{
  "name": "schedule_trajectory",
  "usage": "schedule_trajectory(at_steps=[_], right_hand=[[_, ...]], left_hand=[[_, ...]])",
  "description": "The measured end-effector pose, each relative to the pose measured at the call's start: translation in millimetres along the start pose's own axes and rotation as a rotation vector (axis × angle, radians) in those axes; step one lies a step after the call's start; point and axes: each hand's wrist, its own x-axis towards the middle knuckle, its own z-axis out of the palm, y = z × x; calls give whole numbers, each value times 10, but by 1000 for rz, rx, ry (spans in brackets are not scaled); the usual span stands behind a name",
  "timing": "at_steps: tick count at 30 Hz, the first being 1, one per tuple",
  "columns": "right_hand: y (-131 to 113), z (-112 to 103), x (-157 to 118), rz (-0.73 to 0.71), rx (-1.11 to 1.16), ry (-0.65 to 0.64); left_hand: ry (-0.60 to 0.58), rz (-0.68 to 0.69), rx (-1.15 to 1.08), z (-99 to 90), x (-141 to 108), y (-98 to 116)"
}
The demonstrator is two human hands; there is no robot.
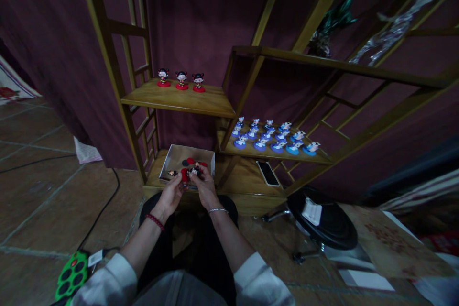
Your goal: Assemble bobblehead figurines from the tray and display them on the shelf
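Note:
My left hand (173, 193) is closed on a round red base (184, 175), held by the fingertips. Close beside it, my right hand (205, 187) pinches a small doll figurine (194, 171) with black hair and a white face. Base and figurine are side by side; whether they are joined I cannot tell. Both hands are over the near side of an open white box (172, 157). Inside the box lie red and dark discs (190, 161) and another small figurine (172, 172). On the shelf above stand three finished-looking dolls (181, 80) on red bases.
Several blue and purple figurines (261, 142) fill a right-hand shelf. A phone (267, 173) lies on the lower board (236, 177). A black stool (322, 217) is at right, and a green device (72, 275) with a cable sits on the floor at left.

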Motion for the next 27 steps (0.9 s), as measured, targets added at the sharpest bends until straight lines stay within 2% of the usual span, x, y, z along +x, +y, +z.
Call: schedule_trajectory(at_steps=[9, 15, 21, 27], right_hand=[[-25, 3, -20, -61, -57, -13], [41, -41, 4, -97, -141, 2], [76, -80, 61, -87, -173, 4], [64, -86, 123, -76, -225, -50]], left_hand=[[-2, 9, 12, -6, 11, -7], [11, -5, 54, 5, 5, -16], [32, -45, 22, -5, 52, -41], [54, -93, -18, -42, 124, -49]])
